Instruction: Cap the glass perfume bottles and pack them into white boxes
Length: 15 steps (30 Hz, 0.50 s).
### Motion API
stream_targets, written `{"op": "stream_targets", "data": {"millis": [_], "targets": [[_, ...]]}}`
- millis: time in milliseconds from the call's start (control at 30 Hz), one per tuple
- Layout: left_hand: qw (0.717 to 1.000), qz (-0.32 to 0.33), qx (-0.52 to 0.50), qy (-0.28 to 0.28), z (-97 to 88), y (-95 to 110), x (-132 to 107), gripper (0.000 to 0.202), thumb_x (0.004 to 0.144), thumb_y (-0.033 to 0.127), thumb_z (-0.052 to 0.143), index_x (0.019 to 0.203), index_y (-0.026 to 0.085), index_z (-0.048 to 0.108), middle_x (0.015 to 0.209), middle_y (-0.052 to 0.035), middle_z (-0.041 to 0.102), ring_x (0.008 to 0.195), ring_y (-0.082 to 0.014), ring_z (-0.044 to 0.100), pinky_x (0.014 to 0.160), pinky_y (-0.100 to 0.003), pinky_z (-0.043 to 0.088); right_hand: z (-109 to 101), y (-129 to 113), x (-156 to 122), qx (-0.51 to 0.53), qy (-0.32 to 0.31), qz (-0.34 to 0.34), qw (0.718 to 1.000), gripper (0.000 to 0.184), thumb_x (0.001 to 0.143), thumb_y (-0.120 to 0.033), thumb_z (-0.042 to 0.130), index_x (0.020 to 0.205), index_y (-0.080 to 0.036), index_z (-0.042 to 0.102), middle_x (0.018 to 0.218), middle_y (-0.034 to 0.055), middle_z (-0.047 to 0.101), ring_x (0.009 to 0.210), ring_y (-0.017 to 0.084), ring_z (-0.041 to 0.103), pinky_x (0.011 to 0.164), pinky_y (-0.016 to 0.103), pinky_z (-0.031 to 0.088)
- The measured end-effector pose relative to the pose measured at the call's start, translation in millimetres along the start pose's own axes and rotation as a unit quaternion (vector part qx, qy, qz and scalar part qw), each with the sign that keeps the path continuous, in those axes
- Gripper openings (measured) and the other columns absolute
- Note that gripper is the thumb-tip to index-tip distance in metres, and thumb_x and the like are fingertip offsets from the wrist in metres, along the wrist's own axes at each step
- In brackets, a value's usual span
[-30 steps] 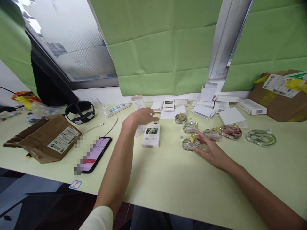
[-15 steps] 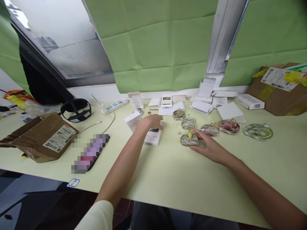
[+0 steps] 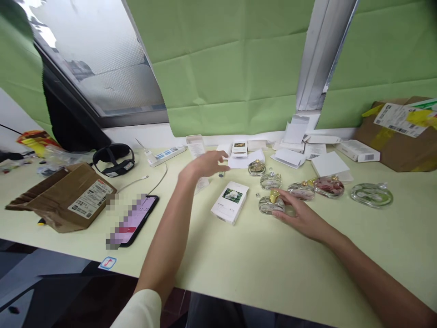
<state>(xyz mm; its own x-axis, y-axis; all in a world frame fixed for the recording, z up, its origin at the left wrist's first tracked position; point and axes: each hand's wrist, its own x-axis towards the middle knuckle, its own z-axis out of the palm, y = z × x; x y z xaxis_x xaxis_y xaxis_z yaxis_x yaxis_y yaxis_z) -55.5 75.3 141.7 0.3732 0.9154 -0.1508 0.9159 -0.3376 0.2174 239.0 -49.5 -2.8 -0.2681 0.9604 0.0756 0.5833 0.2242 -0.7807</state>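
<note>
My left hand [image 3: 205,165] hovering wide open, holding nothing. My right hand [image 3: 300,215] resting flat against bottle [image 3: 271,205], not gripping. Other bottles [image 3: 302,191] crowding close; I might be bumping one over.

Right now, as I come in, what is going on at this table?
A person works at a pale green table. The right hand lies flat against a small glass bottle with a gold cap, fingers touching it but not closed around it. The left hand hovers open above the table, holding nothing, near a white box with a flower picture. More glass bottles lie in a row behind, and a phone lies to the left.
</note>
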Motion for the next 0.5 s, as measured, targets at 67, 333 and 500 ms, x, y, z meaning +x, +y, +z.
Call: {"op": "stream_targets", "data": {"millis": [67, 333, 500], "targets": [[0.998, -0.041, 0.008, 0.057, -15.6, -18, -9, 0.057, 0.084, 0.055, 0.053, 0.133, 0.026, 0.049, 0.129, -0.0073, 0.060, 0.108, -0.0224, 0.061, 0.083, -0.028, 0.048, 1, 2, 0, -0.001, 0.001, -0.006, 1.000, 0.066, 0.088, -0.055, 0.054, 0.148, -0.036, 0.032, 0.147, 0.0081, 0.048, 0.135, 0.033, 0.044, 0.103, 0.051, 0.043], [0.986, -0.151, 0.068, -0.031, -20.5, -61, -6, 0.055, 0.070, 0.033, 0.067, 0.125, 0.030, 0.060, 0.131, -0.0034, 0.061, 0.111, -0.0242, 0.061, 0.083, -0.027, 0.049, 4, 9, 2, -0.004, 0.003, -0.002, 1.000, 0.063, 0.089, -0.055, 0.053, 0.146, -0.034, 0.035, 0.147, 0.0063, 0.047, 0.134, 0.032, 0.045, 0.106, 0.052, 0.041], [0.990, -0.130, 0.051, -0.025, -20.2, -72, -9, 0.055, 0.070, 0.028, 0.065, 0.124, 0.035, 0.062, 0.129, -0.0014, 0.063, 0.108, -0.0246, 0.062, 0.084, -0.028, 0.049, 5, 12, 2, 0.004, 0.002, -0.010, 1.000, 0.065, 0.089, -0.054, 0.054, 0.146, -0.032, 0.035, 0.148, 0.0076, 0.047, 0.135, 0.033, 0.043, 0.107, 0.054, 0.040]]}}
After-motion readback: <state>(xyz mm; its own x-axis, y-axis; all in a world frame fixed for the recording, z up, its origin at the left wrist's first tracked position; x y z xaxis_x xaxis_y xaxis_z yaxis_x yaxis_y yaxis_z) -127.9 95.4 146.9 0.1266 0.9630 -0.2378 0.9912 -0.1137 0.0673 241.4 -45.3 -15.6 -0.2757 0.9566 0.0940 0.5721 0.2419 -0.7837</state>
